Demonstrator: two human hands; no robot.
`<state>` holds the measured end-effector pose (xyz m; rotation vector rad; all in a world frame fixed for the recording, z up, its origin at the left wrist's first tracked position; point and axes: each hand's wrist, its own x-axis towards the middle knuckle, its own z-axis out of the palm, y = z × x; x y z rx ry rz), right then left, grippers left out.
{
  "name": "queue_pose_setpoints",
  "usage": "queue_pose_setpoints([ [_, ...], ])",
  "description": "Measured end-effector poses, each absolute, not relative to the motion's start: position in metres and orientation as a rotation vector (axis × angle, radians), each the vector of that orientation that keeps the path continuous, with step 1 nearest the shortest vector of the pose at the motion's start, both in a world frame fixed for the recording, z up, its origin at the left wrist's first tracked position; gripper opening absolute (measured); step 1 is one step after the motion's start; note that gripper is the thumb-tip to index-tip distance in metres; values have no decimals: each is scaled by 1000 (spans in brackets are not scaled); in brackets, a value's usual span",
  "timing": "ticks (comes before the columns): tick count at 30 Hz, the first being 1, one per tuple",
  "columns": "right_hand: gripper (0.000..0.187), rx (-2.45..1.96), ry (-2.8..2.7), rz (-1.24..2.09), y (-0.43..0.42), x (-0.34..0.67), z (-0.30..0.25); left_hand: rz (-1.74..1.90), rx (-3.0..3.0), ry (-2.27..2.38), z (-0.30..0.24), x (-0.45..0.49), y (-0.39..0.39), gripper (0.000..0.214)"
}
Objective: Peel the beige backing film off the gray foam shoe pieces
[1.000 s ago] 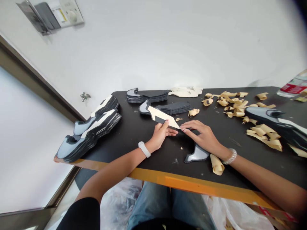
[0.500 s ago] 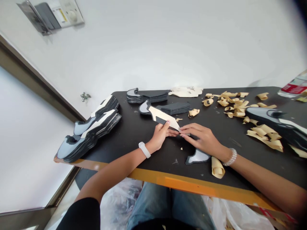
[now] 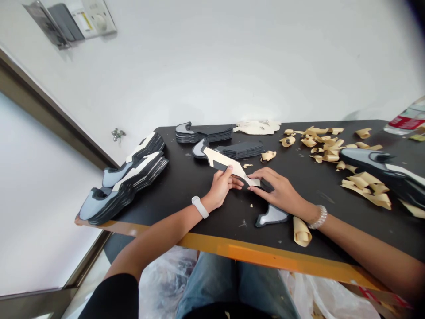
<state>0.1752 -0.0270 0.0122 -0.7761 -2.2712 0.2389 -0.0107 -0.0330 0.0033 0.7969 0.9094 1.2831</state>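
My left hand (image 3: 221, 187) pinches a long, flat cream-and-black cut piece (image 3: 229, 163) between thumb and fingers, near its middle. The piece slants above the table, its upper left end overlapping a grey rounded part (image 3: 199, 149). At its lower right tip, my right hand (image 3: 279, 189) grips the narrow pale end between thumb and forefinger. Below the right hand lies a grey curved piece (image 3: 272, 215) with a dark edge, partly hidden by that hand. Beside the right wrist rests a curled tan paper strip (image 3: 302, 232).
Stacks of grey, black and white cut pieces (image 3: 133, 186) stand at the table's left end. A dark stack (image 3: 244, 149) and flat cream sheets (image 3: 257, 127) lie farther back. Tan curls (image 3: 327, 144) and a bottle (image 3: 407, 119) are on the right. Orange tape (image 3: 252, 253) runs along the front edge.
The cut piece has shifted slightly left. More of its pale lower right end shows between my right thumb and forefinger.
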Motion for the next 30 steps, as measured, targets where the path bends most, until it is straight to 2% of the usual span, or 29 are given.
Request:
queue_pose_setpoints([
  [5, 29, -801, -2226, 389, -24, 177, 11, 1283, 781, 909, 4, -11, -33, 30],
  [11, 20, -804, -2172, 387, -25, 177, 12, 1282, 787, 896, 5, -11, -33, 31],
  [20, 21, -843, -2082, 499, -22, 178, 7, 1267, 786, 891, 5, -11, -33, 30],
  [25, 27, -864, -2094, 436, -19, 179, 4, 1265, 779, 878, 6, -11, -33, 30],
  [30, 24, -927, -2168, 463, -20, 180, 4, 1206, 804, 863, 7, -12, -33, 32],
])
